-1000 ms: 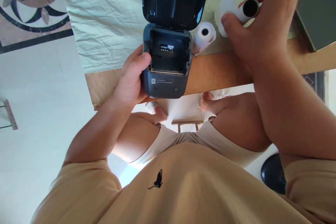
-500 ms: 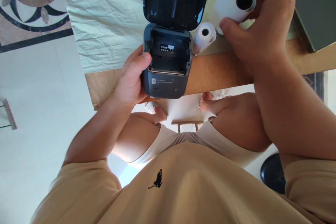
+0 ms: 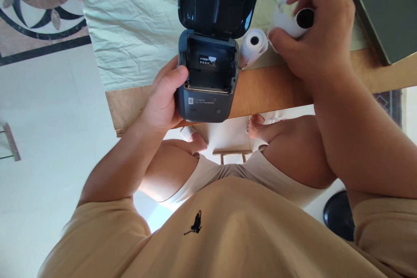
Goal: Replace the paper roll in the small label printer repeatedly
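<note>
My left hand point(image 3: 166, 93) grips the left side of a dark label printer point(image 3: 208, 106), its thumb on the rim. The printer's black lid point(image 3: 216, 2) is swung up, and its roll bay shows bare, with a small printed sticker inside. In my right hand point(image 3: 321, 30) is a white paper roll point(image 3: 288, 21) with a wide dark core; thumb and fingers close round it, and its loose end curls up near the fingertips. Between printer and right hand stands a second paper roll point(image 3: 253, 47) with a narrower core, its outer layer slightly loose.
A pale green cloth point(image 3: 130, 21) covers the table, whose wooden front edge point(image 3: 270, 84) shows below it. At the right lies a dark flat tablet-like device point(image 3: 387, 13). My legs are under the table, and a black round object point(image 3: 339, 215) is at lower right.
My right hand has moved slightly down and left, and its fingers have curled over toward the roll's loose end. The left hand and printer have stayed put.
</note>
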`<state>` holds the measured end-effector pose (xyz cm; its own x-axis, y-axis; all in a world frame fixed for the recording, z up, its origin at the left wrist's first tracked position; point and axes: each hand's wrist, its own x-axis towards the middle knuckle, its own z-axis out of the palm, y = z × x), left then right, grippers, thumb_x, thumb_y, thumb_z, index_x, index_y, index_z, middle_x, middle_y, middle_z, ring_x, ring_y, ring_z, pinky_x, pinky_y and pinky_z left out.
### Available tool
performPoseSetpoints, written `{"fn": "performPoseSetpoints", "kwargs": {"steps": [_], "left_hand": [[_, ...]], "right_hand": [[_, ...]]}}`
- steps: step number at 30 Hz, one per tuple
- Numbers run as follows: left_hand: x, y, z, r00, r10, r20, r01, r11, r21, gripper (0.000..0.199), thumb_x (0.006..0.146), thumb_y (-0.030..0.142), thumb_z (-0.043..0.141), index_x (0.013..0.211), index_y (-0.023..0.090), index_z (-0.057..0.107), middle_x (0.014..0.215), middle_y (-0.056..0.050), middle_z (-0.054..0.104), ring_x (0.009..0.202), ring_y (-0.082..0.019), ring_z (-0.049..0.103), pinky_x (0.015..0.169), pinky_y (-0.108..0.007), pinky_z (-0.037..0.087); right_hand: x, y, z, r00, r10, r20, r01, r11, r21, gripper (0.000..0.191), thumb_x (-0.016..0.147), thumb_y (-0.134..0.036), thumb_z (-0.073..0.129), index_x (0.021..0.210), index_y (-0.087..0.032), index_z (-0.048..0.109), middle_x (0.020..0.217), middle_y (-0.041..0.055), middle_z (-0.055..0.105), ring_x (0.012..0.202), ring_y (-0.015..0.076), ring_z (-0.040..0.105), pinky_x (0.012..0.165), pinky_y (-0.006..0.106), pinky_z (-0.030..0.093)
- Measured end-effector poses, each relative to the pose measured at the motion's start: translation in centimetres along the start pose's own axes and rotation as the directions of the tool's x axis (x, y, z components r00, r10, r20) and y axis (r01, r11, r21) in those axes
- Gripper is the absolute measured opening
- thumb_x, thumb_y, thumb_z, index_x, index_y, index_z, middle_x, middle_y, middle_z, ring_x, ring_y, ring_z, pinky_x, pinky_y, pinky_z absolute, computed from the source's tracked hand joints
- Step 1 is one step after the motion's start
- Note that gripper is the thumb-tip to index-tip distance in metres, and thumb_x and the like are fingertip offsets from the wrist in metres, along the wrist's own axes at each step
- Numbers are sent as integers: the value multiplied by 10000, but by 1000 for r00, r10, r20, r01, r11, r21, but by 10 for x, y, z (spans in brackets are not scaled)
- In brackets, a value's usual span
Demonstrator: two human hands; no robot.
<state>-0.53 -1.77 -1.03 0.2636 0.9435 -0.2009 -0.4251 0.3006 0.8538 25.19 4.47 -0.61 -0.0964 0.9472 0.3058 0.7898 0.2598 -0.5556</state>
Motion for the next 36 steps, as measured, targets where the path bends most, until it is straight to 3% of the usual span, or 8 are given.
{"fn": "performPoseSetpoints", "kwargs": {"steps": [3, 6, 11, 15, 19, 26, 31, 36], "left_hand": [[0, 0, 0, 1000, 2, -14, -2, 1000, -6, 270, 838, 419, 557, 962, 196, 645, 868, -25, 724, 719, -186, 708, 654, -317, 572], [0, 1, 0, 999, -8, -40, 8, 1000, 2, 277, 829, 438, 566, 957, 207, 648, 929, -28, 736, 725, -191, 716, 657, -328, 574], [0, 0, 1, 999, 8, -35, -7, 1000, 24, 280, 804, 484, 609, 906, 226, 650, 908, -33, 725, 761, -218, 728, 712, -363, 590], [0, -1, 1, 999, 21, -42, -20, 999, 36, 265, 812, 483, 611, 878, 229, 653, 813, -29, 690, 848, -241, 732, 763, -378, 595], [0, -1, 0, 999, 20, -35, -19, 1000, 21, 272, 820, 475, 591, 890, 224, 665, 818, -26, 699, 773, -220, 726, 702, -357, 594], [1, -1, 1, 999, 27, -28, -26, 999, 29, 272, 813, 481, 605, 897, 227, 658, 842, -24, 716, 767, -214, 725, 680, -344, 594], [1, -1, 0, 999, 35, -16, -35, 999, 40, 265, 804, 492, 609, 880, 242, 654, 801, -12, 699, 785, -213, 723, 661, -337, 592], [1, 0, -1, 1000, 19, -12, -18, 999, 38, 283, 813, 498, 607, 892, 229, 647, 831, -20, 699, 746, -211, 724, 600, -326, 560]], "right_hand": [[0, 1, -2, 999, 48, -11, -48, 998, -38, 294, 691, -233, 678, 974, -220, 599, 993, 13, 580, 948, 169, 541, 918, 393, 440], [-1, 4, -1, 998, -31, -52, 33, 999, 26, 405, 639, -225, 727, 1015, -237, 576, 976, -26, 568, 819, 110, 495, 826, 343, 433], [-5, 4, 1, 989, -127, -82, 137, 982, 127, 559, 619, -105, 661, 1147, -200, 502, 928, -27, 519, 804, 69, 471, 695, 244, 402], [-8, -4, -4, 982, -187, -33, 190, 970, 154, 633, 656, -11, 484, 1243, -243, 435, 1012, -39, 564, 918, 78, 550, 851, 289, 472], [-9, -9, -9, 966, -259, -6, 257, 952, 168, 704, 649, 14, 392, 1289, -279, 388, 1202, -46, 535, 1102, 93, 549, 937, 301, 500], [-6, -6, -3, 960, -280, 4, 272, 935, 229, 592, 727, -38, 482, 1272, -240, 365, 1270, 5, 461, 1108, 81, 540, 880, 264, 577], [-3, 3, 3, 986, -156, -64, 167, 950, 263, 463, 680, -95, 641, 1064, -243, 428, 1042, -25, 471, 873, 47, 511, 765, 246, 559], [-2, 6, 2, 969, -230, -95, 248, 918, 308, 494, 705, -129, 637, 1105, -247, 372, 1111, -57, 402, 870, -2, 454, 871, 227, 551]]}}
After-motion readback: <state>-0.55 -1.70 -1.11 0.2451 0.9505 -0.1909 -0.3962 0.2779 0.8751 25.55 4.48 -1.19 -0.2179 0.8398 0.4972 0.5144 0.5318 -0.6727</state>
